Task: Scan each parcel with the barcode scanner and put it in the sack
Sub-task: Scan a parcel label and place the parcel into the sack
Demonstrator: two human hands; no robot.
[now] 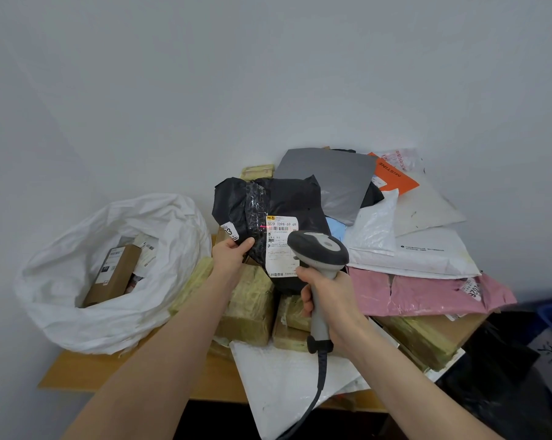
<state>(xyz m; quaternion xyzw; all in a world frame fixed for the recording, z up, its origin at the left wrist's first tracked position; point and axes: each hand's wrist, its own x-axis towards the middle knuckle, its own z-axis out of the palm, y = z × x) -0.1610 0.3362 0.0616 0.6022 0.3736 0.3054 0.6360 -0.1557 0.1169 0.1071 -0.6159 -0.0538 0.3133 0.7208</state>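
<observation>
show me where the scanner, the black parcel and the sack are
scanner (319,249): head view, on the top of its head
black parcel (293,198): head view, on the plain black plastic of its upper part
sack (109,325): head view, on its white front wall

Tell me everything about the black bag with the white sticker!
The crinkly black plastic parcel bag looks soft, with a shiny clear tape band down it. The left hand grips its left edge, holding it over taped brown boxes. A long white shipping label is on its front, a small one on the left. A red line glows by the label's barcode.
</observation>
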